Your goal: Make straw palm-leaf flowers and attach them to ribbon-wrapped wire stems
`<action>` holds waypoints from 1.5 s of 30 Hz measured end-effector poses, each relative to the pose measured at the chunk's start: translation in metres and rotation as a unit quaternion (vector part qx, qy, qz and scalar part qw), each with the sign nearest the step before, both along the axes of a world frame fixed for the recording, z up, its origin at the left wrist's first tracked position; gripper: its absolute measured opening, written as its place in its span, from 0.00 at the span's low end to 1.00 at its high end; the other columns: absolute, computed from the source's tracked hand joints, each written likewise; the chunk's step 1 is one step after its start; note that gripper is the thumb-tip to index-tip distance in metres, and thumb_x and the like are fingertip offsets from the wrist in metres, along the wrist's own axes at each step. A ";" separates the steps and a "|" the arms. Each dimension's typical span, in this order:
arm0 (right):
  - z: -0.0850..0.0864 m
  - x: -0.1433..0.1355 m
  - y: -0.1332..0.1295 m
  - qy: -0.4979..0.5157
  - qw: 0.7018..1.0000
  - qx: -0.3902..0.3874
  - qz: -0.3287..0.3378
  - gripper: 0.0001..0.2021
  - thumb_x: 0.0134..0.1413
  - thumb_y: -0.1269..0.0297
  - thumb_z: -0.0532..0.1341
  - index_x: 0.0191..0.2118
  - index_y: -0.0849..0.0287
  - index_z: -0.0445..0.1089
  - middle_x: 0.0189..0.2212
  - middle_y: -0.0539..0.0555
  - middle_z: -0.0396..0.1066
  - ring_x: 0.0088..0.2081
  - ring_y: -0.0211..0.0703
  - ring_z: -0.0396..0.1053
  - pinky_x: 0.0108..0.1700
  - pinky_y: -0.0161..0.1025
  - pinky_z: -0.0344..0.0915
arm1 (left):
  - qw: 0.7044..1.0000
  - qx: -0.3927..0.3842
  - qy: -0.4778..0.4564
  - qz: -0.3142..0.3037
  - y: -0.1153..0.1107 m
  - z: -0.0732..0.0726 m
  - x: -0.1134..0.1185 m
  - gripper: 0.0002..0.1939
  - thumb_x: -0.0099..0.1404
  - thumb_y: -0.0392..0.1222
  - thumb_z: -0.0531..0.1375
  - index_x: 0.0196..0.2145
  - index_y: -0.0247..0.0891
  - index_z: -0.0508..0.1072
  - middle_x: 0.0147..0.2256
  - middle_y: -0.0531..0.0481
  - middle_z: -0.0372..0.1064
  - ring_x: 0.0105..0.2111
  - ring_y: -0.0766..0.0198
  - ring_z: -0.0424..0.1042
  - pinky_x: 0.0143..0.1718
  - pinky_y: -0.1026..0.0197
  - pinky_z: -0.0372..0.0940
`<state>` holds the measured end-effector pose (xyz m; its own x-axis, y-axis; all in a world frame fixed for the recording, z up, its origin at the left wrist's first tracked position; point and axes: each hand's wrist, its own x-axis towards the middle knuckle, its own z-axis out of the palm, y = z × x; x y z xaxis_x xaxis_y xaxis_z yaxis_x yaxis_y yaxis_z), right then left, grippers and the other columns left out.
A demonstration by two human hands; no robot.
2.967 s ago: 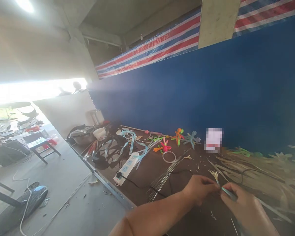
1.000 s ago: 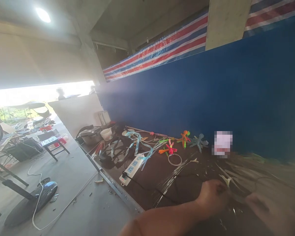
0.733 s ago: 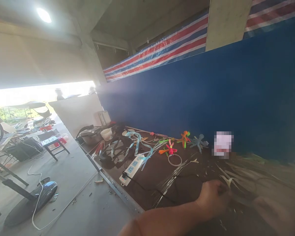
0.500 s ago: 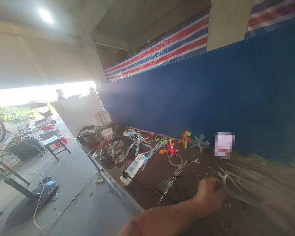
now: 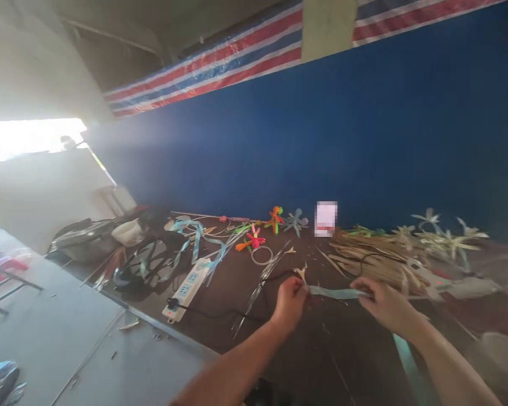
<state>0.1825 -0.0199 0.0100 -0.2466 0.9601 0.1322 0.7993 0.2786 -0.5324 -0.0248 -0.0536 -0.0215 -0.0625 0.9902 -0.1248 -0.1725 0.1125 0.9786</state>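
My left hand (image 5: 292, 301) is closed over the dark table (image 5: 313, 361), pinching a small pale dried-leaf piece (image 5: 301, 273) where a light blue ribbon (image 5: 336, 293) begins. The ribbon runs stretched to the right, to my right hand (image 5: 383, 304), whose fingers are closed on it. Its loose tail (image 5: 408, 361) hangs below my right wrist. Behind my right hand lie long dried leaf strips (image 5: 364, 256). Thin wires (image 5: 258, 287) are left of my left hand.
A white power strip (image 5: 188, 290) with a black cord, curled blue ribbon (image 5: 197, 239) and colourful fuzzy figures (image 5: 254, 239) lie to the left. Dried-leaf flowers (image 5: 444, 239) and a glue gun (image 5: 438, 282) are at the right. A blue panel (image 5: 279, 152) stands behind.
The view has turned right. Both hands are now clearly in view, with the blue ribbon stretched between them. My left hand has come to hold the leaf piece and ribbon end.
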 end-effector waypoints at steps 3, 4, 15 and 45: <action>0.015 -0.013 -0.007 -0.014 0.999 -0.039 0.035 0.12 0.41 0.62 0.54 0.36 0.52 0.66 0.32 0.49 0.71 0.32 0.42 0.68 0.31 0.34 0.58 | 0.999 0.003 -0.032 -0.004 -0.002 0.002 0.002 0.12 0.51 0.47 0.56 0.27 0.36 0.60 0.20 0.52 0.67 0.19 0.66 0.68 0.16 0.69 0.56; 0.019 -0.017 -0.007 -0.017 0.998 -0.046 0.046 0.10 0.42 0.61 0.54 0.34 0.52 0.67 0.31 0.49 0.71 0.31 0.42 0.68 0.30 0.34 0.57 | 0.999 0.002 -0.036 -0.001 -0.002 0.002 0.002 0.12 0.51 0.47 0.56 0.27 0.36 0.60 0.20 0.52 0.67 0.20 0.66 0.69 0.16 0.69 0.57; 0.026 -0.076 0.063 -0.166 0.984 0.046 0.035 0.11 0.51 0.66 0.50 0.32 0.57 0.70 0.31 0.54 0.69 0.34 0.42 0.66 0.34 0.34 0.57 | 0.995 -0.041 -0.056 0.065 -0.007 -0.011 -0.030 0.15 0.51 0.49 0.57 0.30 0.35 0.60 0.23 0.51 0.68 0.23 0.63 0.71 0.18 0.69 0.58; 0.049 -0.072 0.029 -0.025 0.951 0.235 0.200 0.06 0.50 0.67 0.54 0.29 0.58 0.68 0.31 0.53 0.62 0.36 0.40 0.58 0.40 0.38 0.51 | 0.994 -0.066 -0.085 -0.006 -0.004 0.015 -0.015 0.16 0.48 0.50 0.59 0.27 0.35 0.62 0.23 0.50 0.69 0.24 0.64 0.71 0.20 0.68 0.59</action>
<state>0.1105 0.0096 0.0593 -0.5967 0.6263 0.5017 0.6008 0.7631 -0.2381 -0.0401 -0.0572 -0.0063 -0.0185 0.9649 -0.2619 -0.3328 0.2411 0.9117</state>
